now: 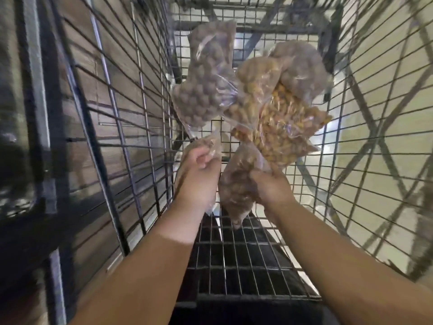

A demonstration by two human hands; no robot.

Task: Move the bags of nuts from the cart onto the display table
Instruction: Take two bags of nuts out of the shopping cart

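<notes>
Both my arms reach down into a wire cart (234, 259). My left hand (199, 174) grips a small clear bag of brown nuts (210, 143), mostly hidden behind the hand. My right hand (269, 186) is closed on another clear bag of brown nuts (236, 191) that hangs down from its fingers. Further in, on the cart floor, lies a bag of round brown nuts (206, 83) at the left, a bag of yellow-orange nuts (281, 127) at the right, and another brown bag (302, 64) behind it. The display table is out of view.
Wire mesh walls rise close on the left (121, 113) and right (375, 137) of my arms. The cart's far end wall (246, 17) stands behind the bags. Pale floor shows through the mesh at the right.
</notes>
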